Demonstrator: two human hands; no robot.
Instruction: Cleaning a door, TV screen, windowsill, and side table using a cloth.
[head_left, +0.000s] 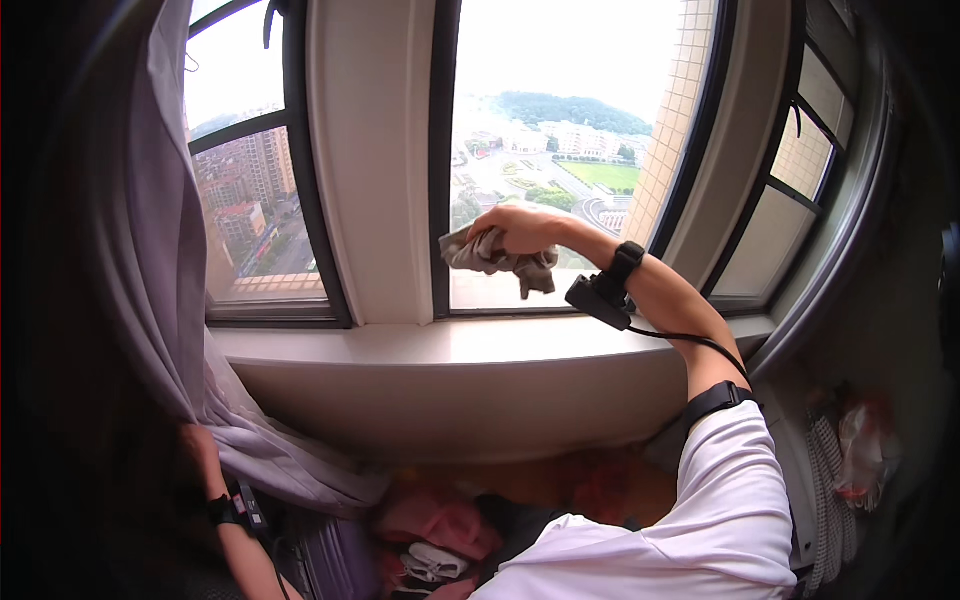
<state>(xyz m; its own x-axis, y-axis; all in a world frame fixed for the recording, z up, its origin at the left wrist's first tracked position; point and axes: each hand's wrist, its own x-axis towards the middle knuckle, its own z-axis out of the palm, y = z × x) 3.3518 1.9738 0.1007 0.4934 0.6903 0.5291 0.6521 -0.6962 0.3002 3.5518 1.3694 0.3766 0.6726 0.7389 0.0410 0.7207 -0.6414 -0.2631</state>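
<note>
A crumpled grey-brown cloth (487, 251) hangs from my right hand (517, 229), which is raised in front of the middle window pane (540, 180). Part of the cloth dangles below the fingers, above the white windowsill (420, 343). Whether the cloth touches the glass, I cannot tell. Low on the left, my left hand (201, 450) grips the edge of the grey-purple curtain (180, 322), pulling its lower folds together. The fingers there are partly hidden in shadow.
Dark-framed side windows stand left (259, 210) and right (780, 165), the right one beside another curtain (832, 270). Below the sill are a purple suitcase-like object (337, 555), a pinkish bundle (435, 517) and white fabric (433, 562). A plastic bag (862, 450) sits at right. A cable (697, 339) runs along my right arm.
</note>
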